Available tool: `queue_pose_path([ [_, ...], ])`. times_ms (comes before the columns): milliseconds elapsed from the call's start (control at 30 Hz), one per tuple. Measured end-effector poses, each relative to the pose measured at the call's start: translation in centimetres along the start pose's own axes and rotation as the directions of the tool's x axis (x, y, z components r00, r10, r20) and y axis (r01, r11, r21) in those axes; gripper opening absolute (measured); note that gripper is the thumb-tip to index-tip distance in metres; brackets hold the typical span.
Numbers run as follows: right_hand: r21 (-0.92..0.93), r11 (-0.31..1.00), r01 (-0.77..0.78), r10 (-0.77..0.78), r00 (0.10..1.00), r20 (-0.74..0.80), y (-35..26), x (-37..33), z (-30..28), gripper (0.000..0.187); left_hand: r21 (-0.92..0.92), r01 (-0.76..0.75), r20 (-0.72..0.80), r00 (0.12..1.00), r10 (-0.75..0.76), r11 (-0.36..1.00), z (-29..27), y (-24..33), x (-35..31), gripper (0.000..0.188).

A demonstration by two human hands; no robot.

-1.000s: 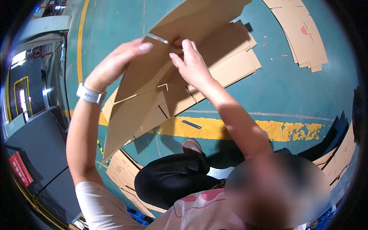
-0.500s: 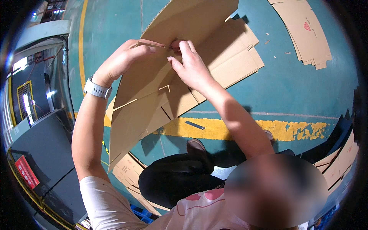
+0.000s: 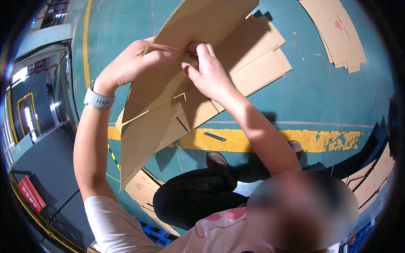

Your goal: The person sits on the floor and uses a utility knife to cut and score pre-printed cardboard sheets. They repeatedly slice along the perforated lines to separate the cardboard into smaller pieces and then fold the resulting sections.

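Note:
A large brown cardboard sheet (image 3: 219, 19) stands tilted in front of me, scored and slotted along its near part. My left hand (image 3: 128, 65), with a pale watch on its wrist, grips the sheet's left edge, thumb on the near face and fingers partly hidden behind. On the sheet's middle, my right hand (image 3: 209, 71) curls its fingers into a dark cut-out, the thumb lying a little apart; the fingertips are partly hidden. Under and beyond the tilted sheet lie more flat cardboard pieces (image 3: 259, 74) on the green floor.
A stack of printed cardboard (image 3: 333, 31) lies at the far right, with small scraps (image 3: 317, 54) near it. A dark flat strip (image 3: 215, 136) rests on the yellow floor line (image 3: 253, 141). More cardboard (image 3: 141, 187) is beside my leg. Grey machinery (image 3: 46, 168) stands at left.
My left hand and forearm have shifted slightly left. The cardboard sheet has moved a little with them, while my right hand keeps almost the same place at the cut-out.

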State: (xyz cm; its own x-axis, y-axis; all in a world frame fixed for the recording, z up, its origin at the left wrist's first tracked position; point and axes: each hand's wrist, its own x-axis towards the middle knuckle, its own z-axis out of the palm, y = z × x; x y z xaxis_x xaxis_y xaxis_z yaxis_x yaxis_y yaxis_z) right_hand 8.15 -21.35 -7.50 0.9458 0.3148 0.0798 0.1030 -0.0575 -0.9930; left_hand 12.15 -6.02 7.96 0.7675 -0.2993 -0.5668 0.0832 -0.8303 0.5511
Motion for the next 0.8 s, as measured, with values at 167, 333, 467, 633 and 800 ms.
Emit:
queue_pose_path([
  [167,0.031,0.999,0.009,-0.009,1.000,0.016,0.4,0.0,-0.2,0.037,0.089,0.101,0.035,0.994,-0.104,0.991,-0.2,0.8,0.1,0.045],
  [333,0.034,0.999,0.010,-0.011,1.000,0.028,0.4,0.0,-0.1,0.037,-0.004,0.093,0.000,0.996,-0.093,0.996,0.1,0.0,0.1,0.046],
  [467,0.033,0.999,0.012,-0.013,0.999,0.038,0.1,0.0,-0.3,0.038,-0.036,0.053,-0.038,0.998,-0.054,0.998,0.3,-0.6,0.1,0.047],
  [633,-0.020,1.000,0.013,-0.013,1.000,0.027,-0.3,-0.1,-0.3,0.038,0.026,0.245,0.083,0.965,-0.247,0.969,-1.0,1.4,0.0,0.047],
  [800,-0.010,1.000,-0.014,0.014,1.000,0.019,-0.6,0.0,-0.1,0.038,0.150,0.247,0.116,0.957,-0.265,0.957,-1.6,1.3,0.6,0.047],
])
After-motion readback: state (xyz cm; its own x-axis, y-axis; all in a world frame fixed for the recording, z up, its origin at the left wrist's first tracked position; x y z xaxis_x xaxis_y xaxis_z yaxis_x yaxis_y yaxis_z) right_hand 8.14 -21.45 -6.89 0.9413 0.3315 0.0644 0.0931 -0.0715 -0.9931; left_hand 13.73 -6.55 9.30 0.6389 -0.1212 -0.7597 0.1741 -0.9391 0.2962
